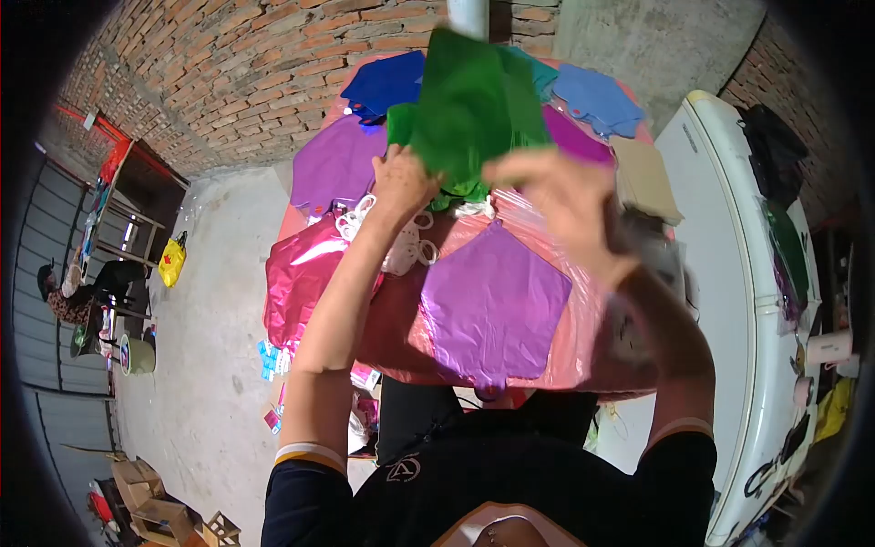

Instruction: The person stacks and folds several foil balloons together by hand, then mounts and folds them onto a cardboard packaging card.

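A green sheet of thin shiny foil or plastic, blurred by motion, is raised over the far part of the table. My left hand is closed at its lower left edge, with more crumpled green material just below. My right hand, smeared by motion, is beside the sheet's lower right; whether its fingers grip anything is unclear. Nearer me lies a flat purple foil pentagon with a small tab at its front. White rings or loops lie by my left wrist.
Around the pink-covered table lie a red foil piece, a lilac one, a dark blue one, a light blue one and cardboard. A white fridge stands right. Far left, a person sits.
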### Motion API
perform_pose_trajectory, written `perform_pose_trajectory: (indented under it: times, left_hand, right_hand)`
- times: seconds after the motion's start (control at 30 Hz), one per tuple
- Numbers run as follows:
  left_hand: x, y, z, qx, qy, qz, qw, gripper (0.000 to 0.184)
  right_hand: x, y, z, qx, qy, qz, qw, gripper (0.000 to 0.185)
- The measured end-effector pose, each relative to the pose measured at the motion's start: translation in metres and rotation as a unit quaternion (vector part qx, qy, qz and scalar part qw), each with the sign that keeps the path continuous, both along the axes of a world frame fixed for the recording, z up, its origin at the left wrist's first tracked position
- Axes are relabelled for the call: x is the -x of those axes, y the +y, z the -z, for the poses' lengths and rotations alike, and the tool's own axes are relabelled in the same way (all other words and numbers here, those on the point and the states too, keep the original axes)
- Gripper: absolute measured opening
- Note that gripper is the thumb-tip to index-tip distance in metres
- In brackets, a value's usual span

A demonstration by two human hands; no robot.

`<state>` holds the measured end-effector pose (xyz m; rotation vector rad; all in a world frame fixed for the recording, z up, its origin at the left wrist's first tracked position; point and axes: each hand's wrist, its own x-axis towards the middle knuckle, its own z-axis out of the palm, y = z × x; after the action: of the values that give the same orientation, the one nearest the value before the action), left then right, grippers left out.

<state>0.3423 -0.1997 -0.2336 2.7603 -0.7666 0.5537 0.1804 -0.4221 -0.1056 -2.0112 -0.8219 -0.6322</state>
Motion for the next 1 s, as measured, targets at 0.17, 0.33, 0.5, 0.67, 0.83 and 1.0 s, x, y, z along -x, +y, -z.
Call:
perform_pose_trajectory:
  times: [0.17, 0.33, 0.5, 0.67, 0.83, 1.0]
  left_hand:
    - [0.048, 0.004, -0.020, 0.339, 0.276, 0.050, 0.898, 0.043]
    - [0.127, 0.015, -0.019, 0.310, 0.407, 0.065, 0.857, 0.051]
    - [0.168, 0.011, -0.020, 0.157, 0.303, 0.056, 0.939, 0.048]
    - [0.179, 0.000, -0.017, 0.149, 0.229, 0.090, 0.958, 0.044]
    - [0.179, -0.001, 0.015, 0.065, 0.086, 0.140, 0.984, 0.045]
    - [0.181, 0.005, 0.030, 0.019, 0.032, 0.110, 0.993, 0.037]
  right_hand:
    - [0.067, 0.006, 0.095, 0.103, -0.030, -0.008, 0.994, 0.021]
    - [0.126, 0.018, 0.145, 0.137, 0.019, -0.023, 0.990, 0.017]
    - [0.143, 0.024, 0.162, 0.163, 0.052, -0.092, 0.981, 0.019]
    - [0.137, 0.028, 0.156, 0.195, 0.087, -0.124, 0.969, 0.029]
    - [0.112, 0.008, 0.116, 0.136, 0.251, -0.130, 0.949, 0.039]
    - [0.016, -0.081, 0.104, 0.268, 0.110, 0.169, 0.942, 0.052]
